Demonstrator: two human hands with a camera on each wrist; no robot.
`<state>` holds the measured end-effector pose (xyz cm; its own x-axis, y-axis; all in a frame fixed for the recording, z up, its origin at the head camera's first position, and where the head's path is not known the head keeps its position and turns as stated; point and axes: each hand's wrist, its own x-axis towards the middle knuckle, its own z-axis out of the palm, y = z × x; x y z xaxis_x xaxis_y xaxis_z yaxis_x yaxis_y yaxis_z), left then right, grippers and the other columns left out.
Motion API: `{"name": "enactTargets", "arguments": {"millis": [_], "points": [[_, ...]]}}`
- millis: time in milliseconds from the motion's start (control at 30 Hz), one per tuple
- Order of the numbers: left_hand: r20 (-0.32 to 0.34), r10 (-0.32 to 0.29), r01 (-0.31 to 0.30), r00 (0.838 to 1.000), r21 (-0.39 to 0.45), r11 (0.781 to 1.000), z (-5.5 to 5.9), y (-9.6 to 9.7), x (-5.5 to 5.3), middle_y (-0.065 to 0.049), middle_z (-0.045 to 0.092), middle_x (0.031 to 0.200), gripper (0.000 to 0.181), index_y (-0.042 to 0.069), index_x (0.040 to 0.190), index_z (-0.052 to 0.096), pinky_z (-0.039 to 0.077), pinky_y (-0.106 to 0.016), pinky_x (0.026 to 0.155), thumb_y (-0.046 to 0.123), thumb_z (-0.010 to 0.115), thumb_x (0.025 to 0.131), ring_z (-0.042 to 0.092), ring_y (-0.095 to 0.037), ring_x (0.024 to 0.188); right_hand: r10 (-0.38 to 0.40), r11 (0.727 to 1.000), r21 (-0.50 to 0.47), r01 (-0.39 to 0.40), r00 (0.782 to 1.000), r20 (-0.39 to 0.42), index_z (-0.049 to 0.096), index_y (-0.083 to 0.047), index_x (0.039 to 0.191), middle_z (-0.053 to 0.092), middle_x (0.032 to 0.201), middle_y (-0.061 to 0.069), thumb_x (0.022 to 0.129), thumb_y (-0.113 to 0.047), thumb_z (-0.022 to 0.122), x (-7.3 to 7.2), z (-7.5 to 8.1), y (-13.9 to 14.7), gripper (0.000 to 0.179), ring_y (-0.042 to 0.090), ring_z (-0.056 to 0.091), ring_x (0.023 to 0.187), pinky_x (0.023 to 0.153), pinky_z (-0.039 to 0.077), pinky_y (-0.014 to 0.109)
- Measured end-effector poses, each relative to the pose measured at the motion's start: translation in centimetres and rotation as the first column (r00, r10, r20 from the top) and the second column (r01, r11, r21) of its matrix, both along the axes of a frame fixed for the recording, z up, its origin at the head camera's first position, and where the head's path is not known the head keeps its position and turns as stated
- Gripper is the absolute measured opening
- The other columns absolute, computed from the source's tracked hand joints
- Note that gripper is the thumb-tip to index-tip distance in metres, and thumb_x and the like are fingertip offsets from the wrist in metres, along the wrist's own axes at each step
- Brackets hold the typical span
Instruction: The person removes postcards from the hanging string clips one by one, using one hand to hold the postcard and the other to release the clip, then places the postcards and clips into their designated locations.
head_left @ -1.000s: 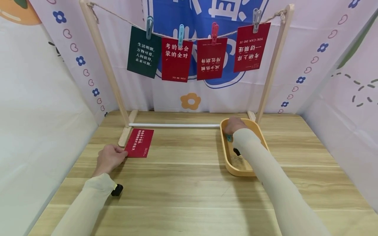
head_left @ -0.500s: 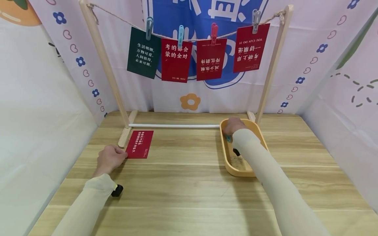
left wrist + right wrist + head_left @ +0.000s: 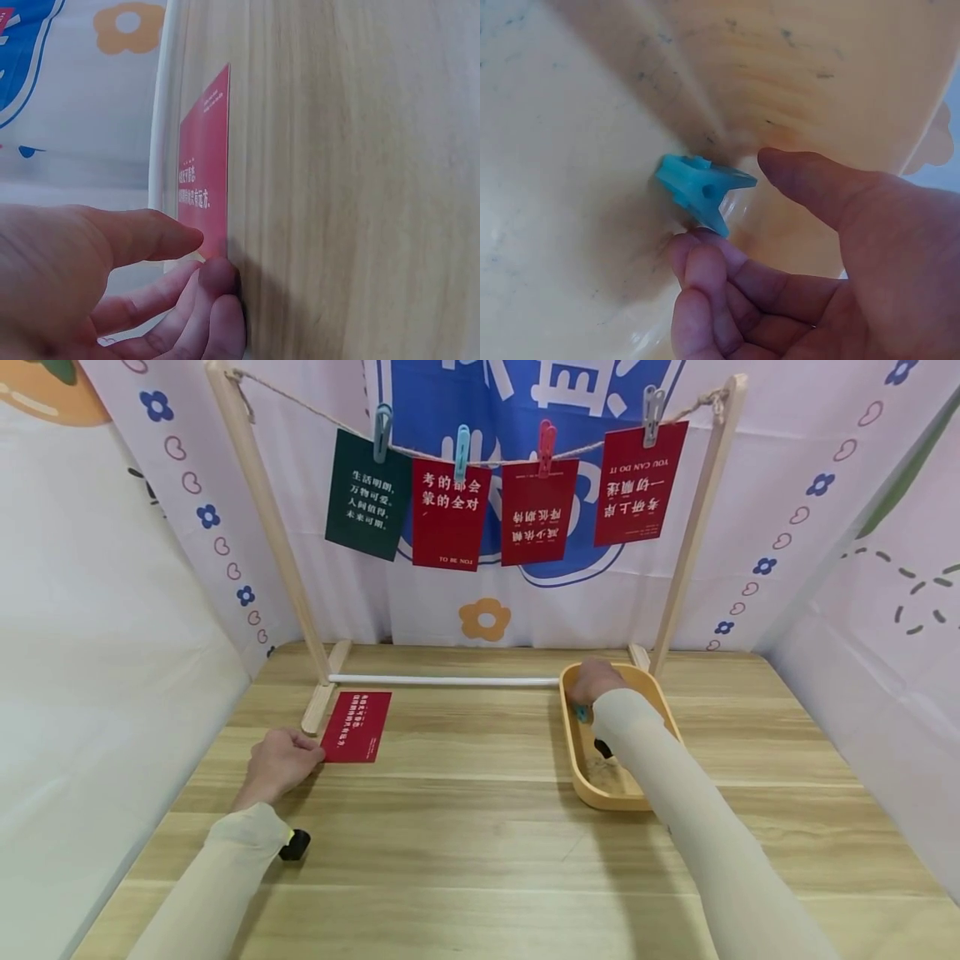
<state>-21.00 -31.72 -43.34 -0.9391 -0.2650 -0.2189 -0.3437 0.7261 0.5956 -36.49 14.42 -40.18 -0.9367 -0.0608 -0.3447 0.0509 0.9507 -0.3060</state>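
Note:
In the head view my left hand (image 3: 281, 762) rests at the table's left side and pinches the near-left corner of a red card (image 3: 356, 727) with white lettering. The left wrist view shows the thumb on the card's printed face and the fingers curled at its edge. My right hand (image 3: 597, 681) reaches into the yellow tray (image 3: 588, 793). There, a teal clothespin (image 3: 705, 187) sits between thumb and curled fingers, the fingertips against one handle and the thumb tip beside the other. Its handles are spread; whether the thumb touches is hard to tell.
Behind stands a wooden frame (image 3: 262, 518) with a white crossbar (image 3: 450, 680). From its twine hang a green card (image 3: 367, 493) and three red cards, the middle one (image 3: 540, 514) under a pink clothespin (image 3: 547, 443). A printed cloth (image 3: 420, 610) backs the table.
Over the last second the red card's far edge has sunk slightly toward the table. Both hands stay nearly in place; the view shifts a little.

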Motion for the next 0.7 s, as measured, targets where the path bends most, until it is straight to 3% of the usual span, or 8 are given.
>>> {"name": "enactTargets", "arguments": {"millis": [167,433,700], "points": [[-0.003,-0.012,0.012,1.0,0.003,1.0,0.3,0.3,0.0,-0.024,0.069,0.118,0.029,-0.002,0.112,0.072,0.044,-0.033,0.072,0.022,0.064,0.097,0.057,-0.034,0.101,0.008,1.0,-0.002,-0.008,1.0,0.009,0.06,-0.007,0.081,0.059,0.087,0.01,0.104,-0.025,0.059,0.1,0.2,0.1,0.029,0.021,0.056,0.07,0.066,0.05,0.033],[-0.032,-0.046,0.047,0.998,0.009,0.999,1.2,1.1,0.0,-0.021,0.072,0.109,0.03,-0.003,0.113,0.071,0.047,-0.03,0.068,0.022,0.065,0.098,0.06,-0.03,0.095,0.024,1.0,0.009,-0.024,1.0,0.012,0.062,-0.008,0.077,0.062,0.072,0.004,0.104,-0.028,0.06,0.1,0.3,0.2,0.033,0.014,0.055,0.059,0.057,0.049,0.027],[-0.098,-0.073,0.076,0.993,0.033,0.997,1.7,2.4,-0.2,-0.02,0.075,0.103,0.027,-0.003,0.112,0.07,0.05,-0.029,0.063,0.019,0.067,0.098,0.064,-0.022,0.083,0.054,0.998,0.025,-0.054,0.998,0.011,0.059,-0.01,0.076,0.055,0.071,0.002,0.104,-0.03,0.062,0.8,1.1,0.0,0.035,0.013,0.051,0.056,0.053,0.046,0.027]]}}
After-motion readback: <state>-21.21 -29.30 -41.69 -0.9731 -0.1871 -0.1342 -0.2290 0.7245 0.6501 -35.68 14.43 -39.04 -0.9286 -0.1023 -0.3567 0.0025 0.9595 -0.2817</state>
